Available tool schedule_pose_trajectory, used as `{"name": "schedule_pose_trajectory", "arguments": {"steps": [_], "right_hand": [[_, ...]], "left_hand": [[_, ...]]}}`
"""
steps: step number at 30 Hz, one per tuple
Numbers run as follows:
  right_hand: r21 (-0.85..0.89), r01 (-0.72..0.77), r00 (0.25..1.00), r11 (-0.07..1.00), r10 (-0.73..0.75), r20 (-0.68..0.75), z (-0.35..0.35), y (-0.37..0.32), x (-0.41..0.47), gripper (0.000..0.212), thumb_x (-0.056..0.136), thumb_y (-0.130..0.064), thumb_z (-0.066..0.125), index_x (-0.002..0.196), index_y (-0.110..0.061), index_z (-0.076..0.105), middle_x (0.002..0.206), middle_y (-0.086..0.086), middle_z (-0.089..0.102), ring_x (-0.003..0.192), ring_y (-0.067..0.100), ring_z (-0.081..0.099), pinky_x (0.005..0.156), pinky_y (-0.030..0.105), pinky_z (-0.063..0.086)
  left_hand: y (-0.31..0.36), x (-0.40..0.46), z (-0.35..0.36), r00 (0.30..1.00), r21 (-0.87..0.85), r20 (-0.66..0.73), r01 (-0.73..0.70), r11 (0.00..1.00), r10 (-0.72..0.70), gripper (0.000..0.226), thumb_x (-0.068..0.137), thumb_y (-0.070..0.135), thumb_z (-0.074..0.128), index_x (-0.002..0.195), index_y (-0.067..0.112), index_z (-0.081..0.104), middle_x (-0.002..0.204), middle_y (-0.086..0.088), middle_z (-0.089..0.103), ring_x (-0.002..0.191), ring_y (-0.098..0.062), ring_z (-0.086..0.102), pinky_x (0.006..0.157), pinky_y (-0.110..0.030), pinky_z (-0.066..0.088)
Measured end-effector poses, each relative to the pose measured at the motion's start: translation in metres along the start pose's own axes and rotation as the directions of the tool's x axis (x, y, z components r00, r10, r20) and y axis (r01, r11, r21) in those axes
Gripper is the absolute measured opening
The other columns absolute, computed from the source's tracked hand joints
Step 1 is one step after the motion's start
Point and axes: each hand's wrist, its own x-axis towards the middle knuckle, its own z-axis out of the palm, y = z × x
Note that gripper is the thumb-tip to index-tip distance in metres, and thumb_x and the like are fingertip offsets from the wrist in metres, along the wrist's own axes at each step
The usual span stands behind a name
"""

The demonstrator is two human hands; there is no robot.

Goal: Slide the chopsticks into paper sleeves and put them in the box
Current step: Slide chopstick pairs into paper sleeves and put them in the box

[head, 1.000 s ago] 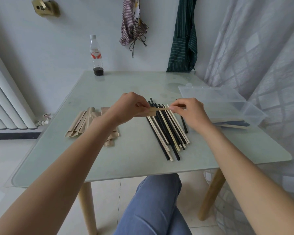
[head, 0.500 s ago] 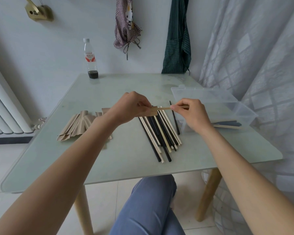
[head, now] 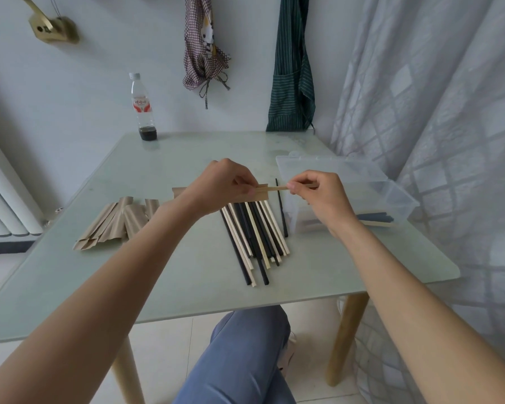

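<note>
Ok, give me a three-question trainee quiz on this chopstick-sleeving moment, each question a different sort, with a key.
1. True or false: the right hand pinches a light wooden chopstick whose tip is at the mouth of the paper sleeve.
2. Which side of the loose chopstick pile is the clear plastic box on? A) the person's left B) the person's right C) nearer the person
3. Fill in: the left hand holds the ____.

Key
1. True.
2. B; the spare paper sleeves lie on the left.
3. Paper sleeve.
</note>
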Motion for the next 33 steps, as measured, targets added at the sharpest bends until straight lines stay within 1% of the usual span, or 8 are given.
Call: {"name": "schedule_pose_trajectory", "arguments": {"steps": [8,13,18,24,27,29,31,33], "right_hand": [[-0.201,-0.006,0.999,0.98,-0.003,-0.042,-0.045,0.02,0.005,0.009,0.088,-0.018,0.062,0.086,-0.014,0.07,0.079,-0.012,0.065,0.078,-0.001,0.057,0.073,0.013,0.042],[-0.416,0.028,0.998,0.909,-0.051,-0.044,-0.077,0.04,0.012,0.01,0.088,-0.019,0.064,0.092,-0.015,0.072,0.091,-0.006,0.07,0.091,0.012,0.062,0.088,0.029,0.047],[-0.44,-0.04,0.998,0.897,0.055,0.021,-0.096,0.062,0.019,0.019,0.089,-0.014,0.061,0.106,-0.017,0.067,0.098,0.004,0.069,0.097,0.016,0.062,0.089,0.031,0.048],[-0.493,-0.043,0.998,0.869,0.063,0.022,-0.107,0.076,0.022,0.017,0.09,-0.017,0.059,0.102,-0.014,0.071,0.094,0.003,0.069,0.089,0.017,0.061,0.082,0.032,0.047],[-0.503,-0.047,0.998,0.863,0.062,0.014,-0.109,0.08,0.023,0.015,0.09,-0.021,0.059,0.098,-0.015,0.071,0.09,0.001,0.066,0.083,0.013,0.057,0.079,0.032,0.045],[-0.478,-0.054,0.998,0.877,0.062,0.002,-0.109,0.081,0.024,0.012,0.09,-0.021,0.06,0.095,-0.017,0.07,0.087,-0.001,0.065,0.082,0.013,0.057,0.078,0.034,0.047],[-0.464,-0.065,0.998,0.884,0.067,-0.014,-0.107,0.081,0.024,0.01,0.089,-0.02,0.06,0.092,-0.018,0.07,0.083,-0.002,0.063,0.081,0.015,0.058,0.076,0.036,0.047],[-0.458,-0.092,0.996,0.884,0.088,-0.029,-0.103,0.079,0.024,0.01,0.089,-0.021,0.06,0.092,-0.018,0.069,0.081,-0.004,0.062,0.08,0.017,0.058,0.072,0.034,0.046]], "left_hand": [[0.034,0.038,0.033,0.997,0.025,0.071,-0.04,0.999,0.038,0.022,0.089,0.025,0.062,0.105,0.012,0.069,0.093,-0.001,0.067,0.086,-0.015,0.058,0.075,-0.023,0.045],[0.061,0.079,0.065,0.988,0.047,0.135,-0.077,0.996,0.07,0.031,0.086,0.036,0.066,0.103,0.01,0.069,0.093,-0.004,0.068,0.084,-0.018,0.059,0.077,-0.029,0.05],[0.086,0.115,0.094,0.981,0.006,0.169,-0.094,0.996,0.092,0.034,0.084,0.034,0.068,0.102,0.006,0.068,0.095,-0.008,0.069,0.078,-0.014,0.055,0.068,-0.022,0.042],[0.091,0.133,0.116,0.98,0.052,0.192,-0.062,0.997,0.051,0.032,0.084,0.039,0.066,0.1,0.012,0.068,0.097,-0.007,0.067,0.089,-0.024,0.062,0.075,-0.035,0.052],[0.089,0.135,0.118,0.989,0.107,0.145,-0.026,0.994,0.01,0.026,0.088,0.039,0.06,0.101,0.017,0.065,0.099,-0.003,0.066,0.091,-0.023,0.061,0.075,-0.034,0.048],[0.085,0.131,0.118,0.996,0.127,0.084,-0.008,0.992,-0.002,0.031,0.087,0.046,0.057,0.104,0.02,0.065,0.103,0.003,0.066,0.099,-0.02,0.058,0.089,-0.035,0.039],[0.075,0.124,0.117,0.997,0.121,-0.081,0.022,0.992,-0.012,0.032,0.089,0.047,0.053,0.109,0.023,0.063,0.113,0.005,0.061,0.111,-0.018,0.05,0.099,-0.036,0.029],[0.059,0.115,0.113,0.944,0.04,-0.321,0.089,0.995,-0.071,0.023,0.095,0.028,0.047,0.113,0.019,0.059,0.122,-0.002,0.053,0.118,-0.022,0.043,0.098,-0.035,0.028]]}}
